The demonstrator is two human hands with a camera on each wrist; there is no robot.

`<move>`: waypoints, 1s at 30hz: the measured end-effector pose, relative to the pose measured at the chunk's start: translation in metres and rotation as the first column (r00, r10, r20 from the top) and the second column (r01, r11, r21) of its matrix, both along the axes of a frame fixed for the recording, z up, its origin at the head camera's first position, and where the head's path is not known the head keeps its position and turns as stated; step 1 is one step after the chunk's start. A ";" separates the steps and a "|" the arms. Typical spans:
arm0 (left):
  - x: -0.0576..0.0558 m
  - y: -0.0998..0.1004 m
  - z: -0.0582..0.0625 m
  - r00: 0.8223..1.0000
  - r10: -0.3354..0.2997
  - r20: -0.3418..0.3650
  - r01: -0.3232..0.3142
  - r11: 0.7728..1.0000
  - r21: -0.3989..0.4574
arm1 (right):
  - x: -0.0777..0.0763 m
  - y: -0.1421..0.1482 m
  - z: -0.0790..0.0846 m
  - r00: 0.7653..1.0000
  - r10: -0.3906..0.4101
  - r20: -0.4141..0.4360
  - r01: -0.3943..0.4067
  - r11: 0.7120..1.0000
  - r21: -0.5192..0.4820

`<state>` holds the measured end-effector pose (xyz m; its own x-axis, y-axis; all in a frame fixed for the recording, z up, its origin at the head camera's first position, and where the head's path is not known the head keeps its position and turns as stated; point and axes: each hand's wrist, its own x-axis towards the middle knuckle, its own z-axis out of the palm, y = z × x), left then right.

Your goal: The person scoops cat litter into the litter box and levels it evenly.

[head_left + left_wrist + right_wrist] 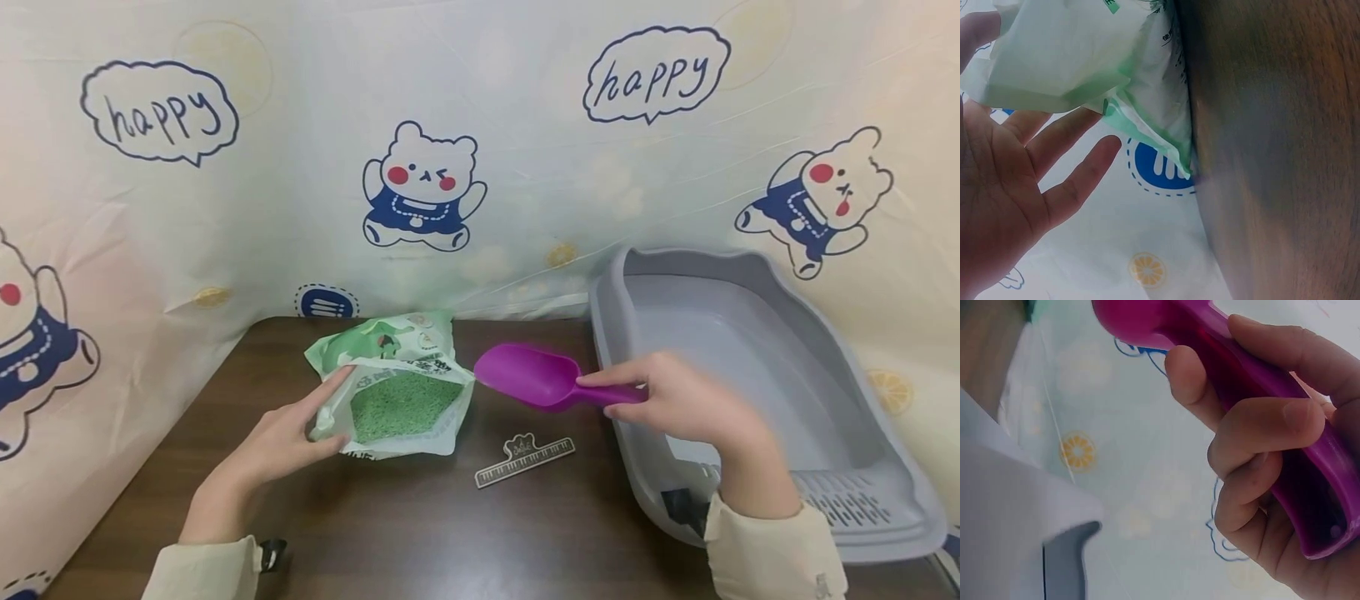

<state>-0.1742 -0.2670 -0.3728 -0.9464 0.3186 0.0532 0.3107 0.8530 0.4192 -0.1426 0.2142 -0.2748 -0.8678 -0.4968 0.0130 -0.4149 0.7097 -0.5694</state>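
Observation:
The right hand (678,400) grips the handle of a purple scoop (528,375), its fingers curled round the handle (1254,369) in the right wrist view. The scoop's bowl looks bare, and its tip is by the right corner of an open bag (450,437). Green granules (405,404) fill the bag's mouth. At the bag's left side rests the left hand (281,437), thumb and forefinger spread along the rim. The left wrist view shows this hand (1016,162) with fingers extended against the pale bag (1066,56).
A grey litter tray (622,333) with high sides stands at the right, under the right forearm. A clear bag clip (525,461) with a piano-key print lies on the dark wooden table (450,533). Printed cloth (525,167) hangs behind.

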 end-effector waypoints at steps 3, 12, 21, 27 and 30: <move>0.001 -0.001 0.000 1.000 -0.003 -0.006 0.003 1.000 0.000 | -0.001 -0.007 -0.006 0.999 0.036 -0.009 -0.036 0.999 -0.006; 0.001 -0.002 -0.001 1.000 0.002 -0.001 -0.002 1.000 0.002 | -0.003 -0.028 -0.022 0.994 0.108 0.035 -0.105 0.992 -0.070; 0.000 -0.001 0.000 1.000 0.001 -0.005 -0.001 1.000 -0.004 | -0.009 -0.046 -0.034 0.987 0.138 0.081 -0.133 0.989 -0.071; -0.001 -0.001 0.001 1.000 0.004 -0.005 -0.004 1.000 -0.013 | -0.015 -0.057 -0.042 0.982 0.177 0.064 -0.172 0.983 -0.066; -0.001 0.000 0.002 1.000 0.004 -0.006 -0.004 1.000 -0.016 | -0.019 -0.064 -0.045 0.980 0.188 0.061 -0.186 0.982 -0.037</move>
<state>-0.1751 -0.2671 -0.3711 -0.9474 0.3154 0.0542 0.3097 0.8609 0.4037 -0.1611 0.1499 -0.3193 -0.7595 -0.6502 -0.0211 -0.5006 0.6048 -0.6194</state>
